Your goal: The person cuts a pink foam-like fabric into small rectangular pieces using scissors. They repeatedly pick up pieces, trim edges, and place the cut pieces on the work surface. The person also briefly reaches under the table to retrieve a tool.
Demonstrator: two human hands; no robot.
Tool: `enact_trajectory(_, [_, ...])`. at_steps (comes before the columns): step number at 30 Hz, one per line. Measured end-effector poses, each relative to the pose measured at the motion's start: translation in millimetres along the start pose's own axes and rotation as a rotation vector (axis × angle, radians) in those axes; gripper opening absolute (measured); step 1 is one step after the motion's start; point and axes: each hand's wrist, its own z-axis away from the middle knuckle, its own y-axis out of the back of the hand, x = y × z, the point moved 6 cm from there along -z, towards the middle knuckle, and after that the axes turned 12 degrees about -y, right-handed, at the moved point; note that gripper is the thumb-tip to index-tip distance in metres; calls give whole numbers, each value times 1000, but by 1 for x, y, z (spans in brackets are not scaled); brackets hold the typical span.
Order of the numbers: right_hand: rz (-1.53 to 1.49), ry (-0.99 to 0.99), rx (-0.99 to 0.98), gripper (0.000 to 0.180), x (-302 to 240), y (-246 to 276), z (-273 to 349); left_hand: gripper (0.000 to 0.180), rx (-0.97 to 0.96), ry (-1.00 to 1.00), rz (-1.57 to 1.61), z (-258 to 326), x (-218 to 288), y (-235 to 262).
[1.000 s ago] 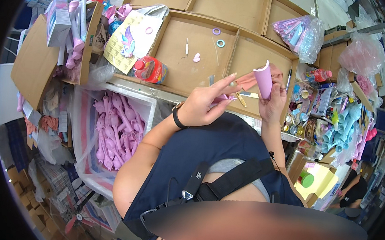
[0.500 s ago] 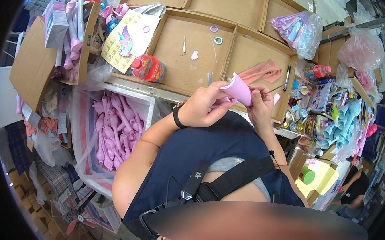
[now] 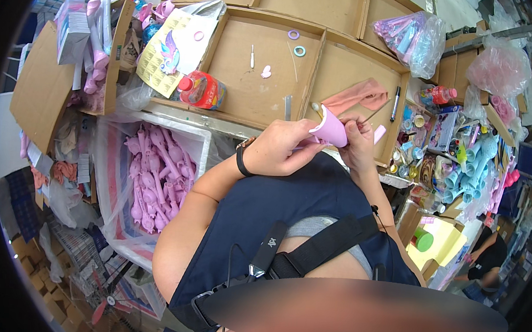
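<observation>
A pink cone-shaped plastic piece with a scalloped rim [image 3: 331, 131] is held between both hands in front of my chest. My left hand [image 3: 284, 147] grips its rim side, fingers curled, with a wristband behind. Closed on the piece's narrower end is my right hand [image 3: 359, 145]. A thin dark stick [image 3: 377, 114] slants up from behind the right fingers; I cannot tell whether they grip it. Beside the cone's rim shows a small pale rounded tip [image 3: 315, 107]. Another small pink piece [image 3: 379, 134] lies just right of the right hand.
Cardboard trays [image 3: 249, 54] spread ahead, holding a salmon cloth [image 3: 357, 97], black marker [image 3: 395, 104] and red-capped bottle [image 3: 202, 90]. A lined crate of pink parts [image 3: 160, 177] stands left. Small paint pots [image 3: 414, 124] and light-blue parts [image 3: 479, 162] crowd the right.
The pink cone has turned slightly in my hands, and its rim has dropped a little. A pale rounded tip now shows beside the rim. The view has shifted slightly.
</observation>
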Motion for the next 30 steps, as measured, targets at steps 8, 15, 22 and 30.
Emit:
enact_trajectory(8, [185, -23, 81, 21, -1, 1, -3, 14, 40, -37, -81, 2, -1, 2])
enact_trajectory(15, [403, 186, 433, 31, -35, 9, 6, 15, 208, -2, -251, 4, -1, 20])
enact_trajectory(22, [492, -418, 30, 25, -20, -34, 47, 18, 415, 13, -276, 10, -8, 31])
enact_trajectory(30, [431, -418, 7, 27, -17, -47, 44, 22, 493, -10, -157, 8, -9, 28])
